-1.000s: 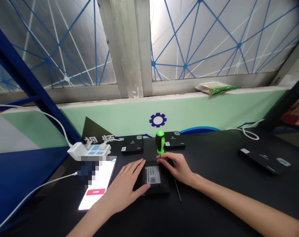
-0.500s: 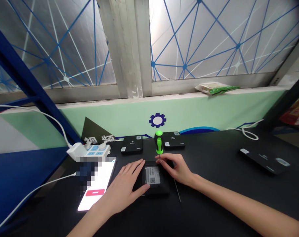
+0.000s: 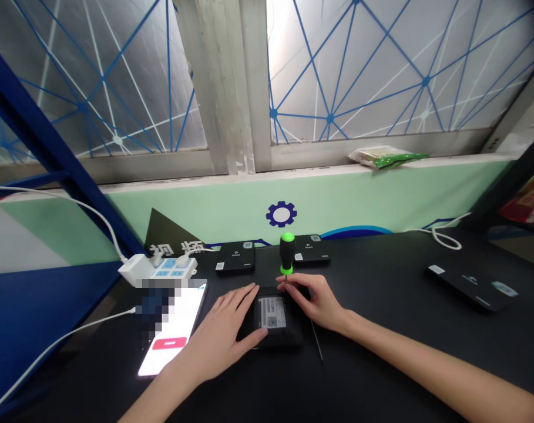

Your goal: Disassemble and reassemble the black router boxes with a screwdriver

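A small black box (image 3: 273,320) with a white label lies on the black table (image 3: 381,329) in front of me. My left hand (image 3: 225,335) lies flat along its left side, fingers stretched, thumb against the box's front edge. My right hand (image 3: 317,299) pinches the thin shaft of a screwdriver (image 3: 286,254) with a green and black handle. The screwdriver stands upright with its tip at the far edge of the box.
A lit phone (image 3: 174,329) lies left of the box, beside a white power strip (image 3: 158,270) with cables. Two black boxes (image 3: 235,258) sit at the back, another black device (image 3: 472,285) at the right. A thin dark rod (image 3: 316,341) lies right of the box.
The screwdriver handle has turned in my right fingers: the black side now faces me instead of the green. Both hands stay in place.
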The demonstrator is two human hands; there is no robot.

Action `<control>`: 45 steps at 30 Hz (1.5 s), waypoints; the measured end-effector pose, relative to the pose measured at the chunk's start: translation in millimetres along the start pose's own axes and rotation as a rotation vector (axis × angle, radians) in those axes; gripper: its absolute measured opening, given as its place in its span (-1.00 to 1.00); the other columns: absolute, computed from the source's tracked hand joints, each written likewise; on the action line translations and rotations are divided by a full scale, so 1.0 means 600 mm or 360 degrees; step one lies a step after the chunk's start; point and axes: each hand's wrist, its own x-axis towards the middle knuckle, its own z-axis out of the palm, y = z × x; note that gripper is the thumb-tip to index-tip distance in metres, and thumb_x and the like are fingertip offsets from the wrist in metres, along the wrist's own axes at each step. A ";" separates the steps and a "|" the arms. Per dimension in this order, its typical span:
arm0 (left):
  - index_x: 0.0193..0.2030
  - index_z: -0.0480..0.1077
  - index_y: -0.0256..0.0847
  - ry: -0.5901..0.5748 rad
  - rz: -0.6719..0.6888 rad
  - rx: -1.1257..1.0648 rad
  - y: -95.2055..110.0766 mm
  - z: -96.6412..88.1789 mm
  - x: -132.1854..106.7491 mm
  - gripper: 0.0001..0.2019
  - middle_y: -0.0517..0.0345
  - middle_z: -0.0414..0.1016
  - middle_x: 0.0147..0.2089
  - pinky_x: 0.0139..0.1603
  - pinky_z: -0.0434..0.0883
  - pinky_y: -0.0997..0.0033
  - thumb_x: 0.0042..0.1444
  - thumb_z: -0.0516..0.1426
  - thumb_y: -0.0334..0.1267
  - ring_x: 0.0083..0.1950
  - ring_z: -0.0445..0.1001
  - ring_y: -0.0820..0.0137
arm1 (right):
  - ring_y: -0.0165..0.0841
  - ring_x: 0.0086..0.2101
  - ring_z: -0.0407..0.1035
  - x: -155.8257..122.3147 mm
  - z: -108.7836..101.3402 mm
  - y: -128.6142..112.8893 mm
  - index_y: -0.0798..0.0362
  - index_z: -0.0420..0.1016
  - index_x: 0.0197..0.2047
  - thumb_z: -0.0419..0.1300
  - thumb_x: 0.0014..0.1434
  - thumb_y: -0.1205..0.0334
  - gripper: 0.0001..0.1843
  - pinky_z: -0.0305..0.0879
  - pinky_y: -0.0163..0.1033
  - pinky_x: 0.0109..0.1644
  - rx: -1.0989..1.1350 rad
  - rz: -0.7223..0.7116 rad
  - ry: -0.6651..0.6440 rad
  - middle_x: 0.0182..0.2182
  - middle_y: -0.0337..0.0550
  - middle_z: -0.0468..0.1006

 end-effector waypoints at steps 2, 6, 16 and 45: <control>0.49 -0.05 0.00 0.0000 0.0004 0.0000 0.000 0.000 0.000 -0.33 0.05 0.13 0.46 0.32 0.24 0.05 0.35 -0.02 0.18 0.41 0.17 0.07 | -0.27 -0.23 0.60 0.000 -0.001 0.001 0.03 0.55 -0.05 0.15 0.34 0.30 -0.82 0.49 -0.20 -0.07 0.0013 0.0002 -0.0024 -0.25 -0.11 0.70; 0.49 -0.07 0.03 0.0031 0.0026 0.0012 -0.001 0.002 -0.001 -0.34 0.06 0.14 0.45 0.30 0.26 0.04 0.35 -0.02 0.17 0.39 0.19 0.07 | -0.29 -0.28 0.59 0.002 -0.001 0.003 0.03 0.55 -0.08 0.17 0.33 0.27 -0.85 0.49 -0.22 -0.13 -0.0011 0.0019 -0.0022 -0.28 -0.14 0.68; 0.49 -0.08 0.00 -0.0026 -0.0004 0.0001 -0.001 0.001 -0.002 -0.33 0.07 0.08 0.48 0.33 0.23 0.03 0.36 -0.02 0.18 0.42 0.14 0.08 | -0.36 -0.45 0.45 0.003 0.002 -0.003 0.05 0.50 -0.25 0.20 0.30 0.26 -0.91 0.42 -0.28 -0.31 -0.0059 0.0057 0.0021 -0.38 -0.16 0.60; 0.49 -0.08 0.01 -0.0013 -0.0002 -0.0007 -0.004 0.004 -0.002 -0.32 0.06 0.10 0.47 0.34 0.23 0.01 0.35 -0.01 0.18 0.42 0.14 0.08 | -0.32 -0.30 0.56 0.002 -0.001 -0.002 0.03 0.52 -0.11 0.13 0.36 0.28 -0.86 0.45 -0.27 -0.17 -0.0062 0.0032 -0.0027 -0.29 -0.14 0.66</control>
